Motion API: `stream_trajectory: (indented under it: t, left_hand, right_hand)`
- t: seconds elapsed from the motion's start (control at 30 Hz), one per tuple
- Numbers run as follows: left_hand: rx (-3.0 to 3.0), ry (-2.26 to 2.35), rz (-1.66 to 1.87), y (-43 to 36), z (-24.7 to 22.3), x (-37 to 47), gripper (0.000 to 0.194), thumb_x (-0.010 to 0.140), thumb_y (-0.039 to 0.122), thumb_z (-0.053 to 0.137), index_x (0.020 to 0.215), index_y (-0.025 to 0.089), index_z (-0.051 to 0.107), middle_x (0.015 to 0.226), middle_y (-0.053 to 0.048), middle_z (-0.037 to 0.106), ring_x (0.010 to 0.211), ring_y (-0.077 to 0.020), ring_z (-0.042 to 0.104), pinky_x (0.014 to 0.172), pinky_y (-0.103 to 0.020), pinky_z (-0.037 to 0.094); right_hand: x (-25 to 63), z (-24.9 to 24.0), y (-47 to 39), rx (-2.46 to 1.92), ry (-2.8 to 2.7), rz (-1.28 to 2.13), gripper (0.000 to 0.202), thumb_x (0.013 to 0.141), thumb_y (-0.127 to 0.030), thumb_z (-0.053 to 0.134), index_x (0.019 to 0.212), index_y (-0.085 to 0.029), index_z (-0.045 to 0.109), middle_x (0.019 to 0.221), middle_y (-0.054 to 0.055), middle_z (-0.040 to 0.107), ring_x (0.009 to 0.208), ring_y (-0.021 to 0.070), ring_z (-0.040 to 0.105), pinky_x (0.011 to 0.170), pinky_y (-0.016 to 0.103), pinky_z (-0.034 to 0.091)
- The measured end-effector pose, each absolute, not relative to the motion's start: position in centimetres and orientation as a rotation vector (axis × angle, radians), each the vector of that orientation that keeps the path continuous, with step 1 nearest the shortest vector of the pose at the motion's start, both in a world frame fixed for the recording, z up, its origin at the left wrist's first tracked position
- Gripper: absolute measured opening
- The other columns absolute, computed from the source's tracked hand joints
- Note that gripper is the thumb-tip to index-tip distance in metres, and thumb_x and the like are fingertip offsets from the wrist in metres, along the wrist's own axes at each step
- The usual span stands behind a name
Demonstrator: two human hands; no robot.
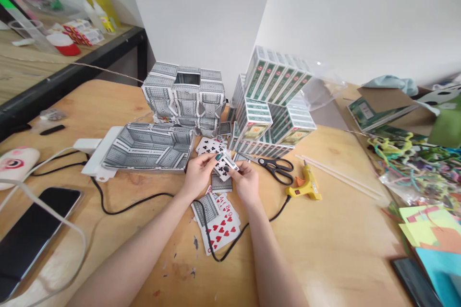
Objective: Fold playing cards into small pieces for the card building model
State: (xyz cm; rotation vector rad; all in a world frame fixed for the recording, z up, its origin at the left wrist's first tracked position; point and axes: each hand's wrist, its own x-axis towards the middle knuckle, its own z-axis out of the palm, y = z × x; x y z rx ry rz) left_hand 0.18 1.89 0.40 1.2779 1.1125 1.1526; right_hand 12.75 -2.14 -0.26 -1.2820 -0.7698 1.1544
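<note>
Between them, my left hand (202,171) and my right hand (245,181) pinch a playing card (230,162), folded into a narrow shape, just above the table. Black-suited cards (206,146) lie fanned out behind my fingers. Nearer to me, a spread of heart cards (225,230) rests on the wood with a face-down card (206,207) on it. To the left of my hands lies an open tray made of cards (151,146). Behind it rises a block-shaped structure built from folded cards (183,93).
Stacked card boxes (275,76) stand behind my right hand. Black scissors (277,165) and a yellow glue gun (306,184) lie to the right, its black cord crossing the heart cards. Clear glue sticks (342,177), a power strip (103,153) and a phone (36,235) are also about.
</note>
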Motion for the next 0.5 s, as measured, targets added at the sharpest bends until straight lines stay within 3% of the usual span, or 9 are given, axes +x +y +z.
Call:
stream_trajectory:
  t: [0.33,0.5]
  left_hand:
    - [1.337,1.005,0.967,1.81,0.21,0.06,0.018,0.069,0.03,0.063,0.078,0.014,0.058,0.059,0.003,0.054,0.057,-0.01,0.052,0.055,-0.021,0.042]
    - [1.184,1.071,1.067,1.94,0.43,0.23,0.023,0.067,0.031,0.065,0.06,0.014,0.051,0.055,0.004,0.052,0.054,-0.0088,0.05,0.054,-0.021,0.04]
  right_hand:
    - [13.37,-0.49,-1.77,-1.157,-0.579,0.988,0.02,0.066,-0.032,0.068,0.076,-0.017,0.059,0.072,-0.001,0.062,0.064,0.0114,0.055,0.065,0.025,0.045]
    - [12.93,-0.27,-2.04,-1.175,-0.666,1.056,0.023,0.069,-0.038,0.065,0.076,-0.017,0.059,0.072,0.001,0.063,0.066,0.014,0.057,0.067,0.029,0.047]
